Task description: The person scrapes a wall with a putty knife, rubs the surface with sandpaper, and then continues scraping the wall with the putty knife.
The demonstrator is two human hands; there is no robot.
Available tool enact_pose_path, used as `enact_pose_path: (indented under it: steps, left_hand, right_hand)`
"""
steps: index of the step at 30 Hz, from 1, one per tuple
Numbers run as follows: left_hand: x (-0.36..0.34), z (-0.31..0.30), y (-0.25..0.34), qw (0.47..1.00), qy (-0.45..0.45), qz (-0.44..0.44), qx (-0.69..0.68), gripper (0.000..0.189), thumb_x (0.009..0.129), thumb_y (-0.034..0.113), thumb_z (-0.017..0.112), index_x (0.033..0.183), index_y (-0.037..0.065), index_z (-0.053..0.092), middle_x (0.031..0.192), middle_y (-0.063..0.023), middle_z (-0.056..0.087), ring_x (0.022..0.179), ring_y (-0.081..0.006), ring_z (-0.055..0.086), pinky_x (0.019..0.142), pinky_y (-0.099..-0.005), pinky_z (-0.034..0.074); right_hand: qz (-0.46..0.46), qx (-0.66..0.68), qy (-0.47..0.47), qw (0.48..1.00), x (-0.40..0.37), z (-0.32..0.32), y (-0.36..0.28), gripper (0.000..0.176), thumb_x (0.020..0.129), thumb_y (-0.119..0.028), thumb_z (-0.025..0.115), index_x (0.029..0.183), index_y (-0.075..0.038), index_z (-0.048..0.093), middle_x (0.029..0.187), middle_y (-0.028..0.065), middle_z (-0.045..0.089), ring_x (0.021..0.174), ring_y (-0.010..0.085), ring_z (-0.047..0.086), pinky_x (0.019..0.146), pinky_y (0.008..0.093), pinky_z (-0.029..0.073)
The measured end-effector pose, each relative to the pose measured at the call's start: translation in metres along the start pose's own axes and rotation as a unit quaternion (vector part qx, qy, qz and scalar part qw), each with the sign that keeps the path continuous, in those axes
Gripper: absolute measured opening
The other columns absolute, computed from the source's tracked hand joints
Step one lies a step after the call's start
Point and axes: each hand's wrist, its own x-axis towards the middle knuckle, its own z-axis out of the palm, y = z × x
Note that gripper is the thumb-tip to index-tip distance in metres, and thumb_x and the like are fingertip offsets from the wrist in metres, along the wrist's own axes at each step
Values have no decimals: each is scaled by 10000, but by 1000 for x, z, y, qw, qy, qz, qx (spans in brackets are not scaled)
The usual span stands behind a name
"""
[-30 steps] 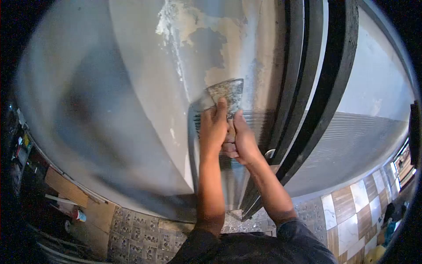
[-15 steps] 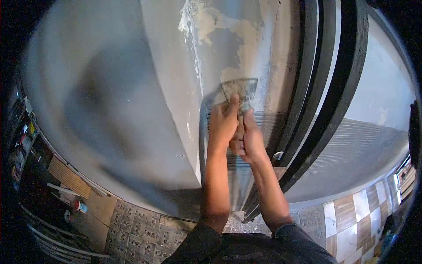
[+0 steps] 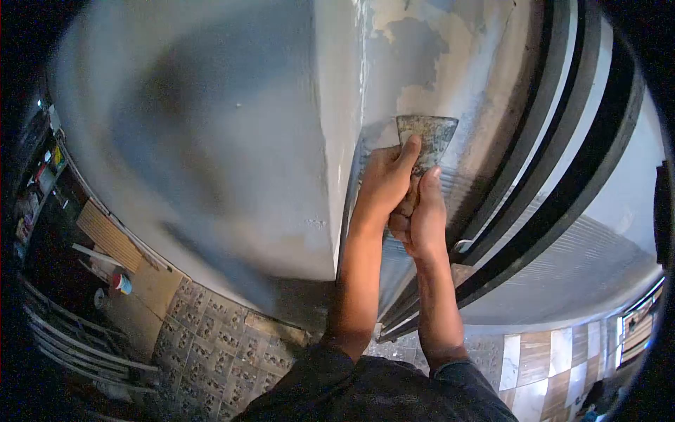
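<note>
Both hands grip one wide putty knife (image 3: pixel 437 133) with a stained, fan-shaped blade that points up the wall. My left hand (image 3: pixel 385 179) is closed at the base of the blade, its thumb stretched along the blade's face. Around the handle, just lower and to the right, my right hand (image 3: pixel 426 214) is wrapped, thumb pointing upward. The blade's top edge lies over the patchy wall strip (image 3: pixel 415 53), where grey shows between cream-coloured areas. Most of the handle is hidden by my fingers.
Dark vertical bars (image 3: pixel 562 183) run close on the right of my hands. A smooth grey wall face (image 3: pixel 232 141) bulges at the left, ending in a corner edge. Below lies a patterned tile floor (image 3: pixel 211 337). A small bucket (image 3: pixel 121 283) stands at lower left.
The view has shifted, so the wall corner and bars now appear farther right. Both hands remain on the putty knife, which also appears farther right, its blade more sharply seen.
</note>
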Motion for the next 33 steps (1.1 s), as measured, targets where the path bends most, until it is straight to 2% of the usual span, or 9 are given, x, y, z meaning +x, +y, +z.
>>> enact_pose_path:
  steps: [6, 9, 10, 15, 17, 21, 24, 30, 33]
  left_hand:
    - [3, 18, -13, 980, 136, 125, 75, 564, 900, 438, 443, 678, -65, 569, 549, -186, 537, 511, -260, 525, 531, -388, 398]
    - [3, 5, 10, 995, 40, -61, 70, 565, 898, 437, 441, 695, -74, 573, 543, -190, 533, 521, -278, 544, 543, -412, 405]
    - [3, 6, -2, 996, 59, 26, 57, 553, 903, 416, 441, 691, -79, 567, 511, -176, 505, 485, -263, 517, 515, -397, 395]
    - [-3, 3, -6, 996, 25, 1, 84, 489, 898, 410, 481, 773, -49, 593, 637, -100, 581, 585, -152, 484, 575, -335, 415]
    - [-2, 8, -2, 994, 69, 28, 80, 568, 902, 407, 456, 617, -79, 528, 495, -195, 483, 445, -266, 465, 491, -414, 367]
    - [2, 9, -14, 988, 73, 58, 124, 569, 905, 423, 449, 646, -76, 542, 501, -188, 491, 449, -262, 470, 489, -401, 375]
    - [8, 0, 17, 995, 37, -17, 92, 554, 900, 457, 439, 803, -71, 577, 684, -227, 589, 620, -349, 563, 615, -400, 430]
    - [2, 10, -5, 991, 72, 81, 79, 549, 897, 457, 434, 845, -66, 592, 746, -256, 596, 741, -432, 571, 673, -440, 426]
    - [10, 0, 16, 988, 48, -26, 146, 597, 894, 481, 420, 783, -79, 594, 691, -268, 576, 695, -447, 556, 639, -442, 422]
  right_hand:
    - [33, 23, 7, 999, 15, -17, 10, 522, 913, -583, 216, 670, -167, 418, 472, -70, 301, 326, 51, 219, 301, 197, 169]
    - [34, 5, 5, 999, 12, -4, -4, 527, 909, -592, 213, 658, -171, 406, 462, -72, 292, 321, 53, 216, 298, 200, 167]
    - [12, 17, 4, 1000, 14, -5, 6, 529, 908, -593, 212, 632, -178, 387, 452, -75, 276, 318, 51, 206, 293, 203, 157]
    - [28, 30, -5, 999, 7, -9, 11, 536, 912, -588, 193, 629, -182, 398, 443, -84, 264, 312, 46, 198, 290, 205, 157]
    - [31, -6, 1, 999, 11, -11, 8, 547, 910, -594, 184, 650, -176, 422, 442, -85, 279, 309, 45, 209, 288, 203, 165]
    - [41, 13, 15, 999, 19, -18, 15, 546, 912, -589, 197, 671, -166, 445, 450, -76, 315, 311, 48, 229, 291, 199, 175]
    - [5, 3, 11, 1000, 26, -3, 4, 568, 909, -592, 199, 753, -135, 498, 473, -63, 365, 314, 58, 261, 294, 196, 195]
    - [25, 19, 24, 999, 18, -13, 15, 562, 913, -586, 196, 756, -138, 495, 478, -57, 371, 307, 60, 257, 287, 204, 176]
    - [20, 20, 10, 1000, 20, -14, 13, 516, 924, -556, 209, 813, -133, 483, 506, -47, 390, 325, 65, 284, 297, 220, 203]
